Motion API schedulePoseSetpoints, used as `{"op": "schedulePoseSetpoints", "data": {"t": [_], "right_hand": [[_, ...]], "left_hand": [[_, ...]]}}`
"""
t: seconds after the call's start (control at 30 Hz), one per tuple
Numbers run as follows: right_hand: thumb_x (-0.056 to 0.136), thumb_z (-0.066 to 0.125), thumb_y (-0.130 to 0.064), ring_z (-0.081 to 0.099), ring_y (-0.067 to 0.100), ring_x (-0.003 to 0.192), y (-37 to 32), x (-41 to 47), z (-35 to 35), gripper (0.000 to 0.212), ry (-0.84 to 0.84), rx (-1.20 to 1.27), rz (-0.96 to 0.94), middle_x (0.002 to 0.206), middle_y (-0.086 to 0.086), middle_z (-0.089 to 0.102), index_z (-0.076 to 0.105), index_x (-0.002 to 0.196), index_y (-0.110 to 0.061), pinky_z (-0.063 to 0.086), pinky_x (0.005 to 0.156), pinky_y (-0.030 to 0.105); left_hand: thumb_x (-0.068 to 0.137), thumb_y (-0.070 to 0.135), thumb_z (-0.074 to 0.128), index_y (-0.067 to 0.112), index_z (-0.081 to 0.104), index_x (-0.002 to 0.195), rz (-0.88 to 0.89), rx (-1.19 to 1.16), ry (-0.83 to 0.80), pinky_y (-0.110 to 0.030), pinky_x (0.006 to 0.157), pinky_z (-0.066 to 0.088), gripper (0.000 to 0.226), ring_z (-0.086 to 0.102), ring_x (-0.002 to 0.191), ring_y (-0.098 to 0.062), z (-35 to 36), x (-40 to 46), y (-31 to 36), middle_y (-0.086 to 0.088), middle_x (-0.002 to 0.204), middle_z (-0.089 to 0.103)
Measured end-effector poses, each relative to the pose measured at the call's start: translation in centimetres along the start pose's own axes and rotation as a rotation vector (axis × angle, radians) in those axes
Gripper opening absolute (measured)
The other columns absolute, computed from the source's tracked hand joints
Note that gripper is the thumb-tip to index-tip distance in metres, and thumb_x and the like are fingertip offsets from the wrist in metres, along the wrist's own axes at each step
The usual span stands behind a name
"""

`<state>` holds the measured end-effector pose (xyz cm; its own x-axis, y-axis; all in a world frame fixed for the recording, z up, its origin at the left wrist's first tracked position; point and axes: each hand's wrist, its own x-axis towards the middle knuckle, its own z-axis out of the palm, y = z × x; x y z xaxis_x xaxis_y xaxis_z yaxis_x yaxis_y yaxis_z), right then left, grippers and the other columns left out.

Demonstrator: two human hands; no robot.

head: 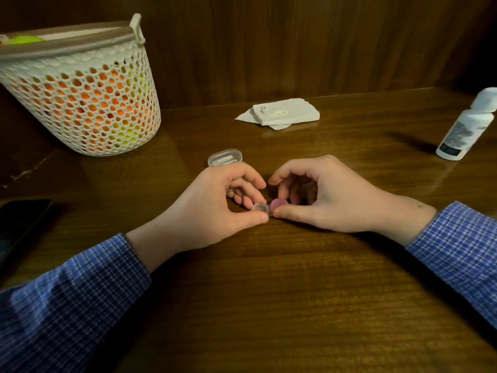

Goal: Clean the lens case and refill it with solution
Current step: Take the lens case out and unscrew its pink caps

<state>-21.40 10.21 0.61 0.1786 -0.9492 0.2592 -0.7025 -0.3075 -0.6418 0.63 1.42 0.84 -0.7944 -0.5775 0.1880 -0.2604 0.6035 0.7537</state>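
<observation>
A small lens case (pixel 262 207) rests on the wooden table between both hands. My left hand (pixel 215 205) pinches its left well, which shows clear with no cap. My right hand (pixel 325 197) grips the pink cap (pixel 279 204) on the right well with thumb and fingers. A white solution bottle (pixel 464 127) stands at the far right, its cap on. A folded white tissue (pixel 282 113) lies at the back centre.
A clear plastic box (pixel 225 157) sits just beyond my left hand. A white perforated basket (pixel 80 87) with orange and yellow contents stands at the back left. A dark phone (pixel 18 224) lies at the left edge. A wooden wall rises behind the table.
</observation>
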Motion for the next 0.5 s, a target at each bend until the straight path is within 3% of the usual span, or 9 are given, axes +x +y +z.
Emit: {"op": "schedulePoseSetpoints", "data": {"t": [0.33,0.5], "right_hand": [[0.088,0.08,-0.025,0.072,0.013,0.087,-0.21,0.03,-0.49,0.044,-0.078,0.039,-0.028,0.098,-0.011,0.075,0.063,0.128,-0.022,0.061,0.075,0.028],[0.087,0.08,-0.03,0.069,0.006,0.086,-0.24,-0.02,-0.04,0.044,-0.057,-0.017,-0.042,0.097,-0.015,0.071,0.063,0.127,-0.023,0.057,0.068,0.018]], "left_hand": [[0.078,0.02,0.088,0.023,0.069,0.114,0.001,0.001,-0.003,-0.026,0.083,0.062,0.041,0.075,0.089,-0.007,-0.01,0.06,0.14,0.013,0.097,0.076],[0.078,0.02,0.089,0.023,0.069,0.114,0.0,0.0,0.0,-0.028,0.083,0.063,0.041,0.076,0.09,-0.008,0.01,0.05,0.11,0.011,0.097,0.077]]}}
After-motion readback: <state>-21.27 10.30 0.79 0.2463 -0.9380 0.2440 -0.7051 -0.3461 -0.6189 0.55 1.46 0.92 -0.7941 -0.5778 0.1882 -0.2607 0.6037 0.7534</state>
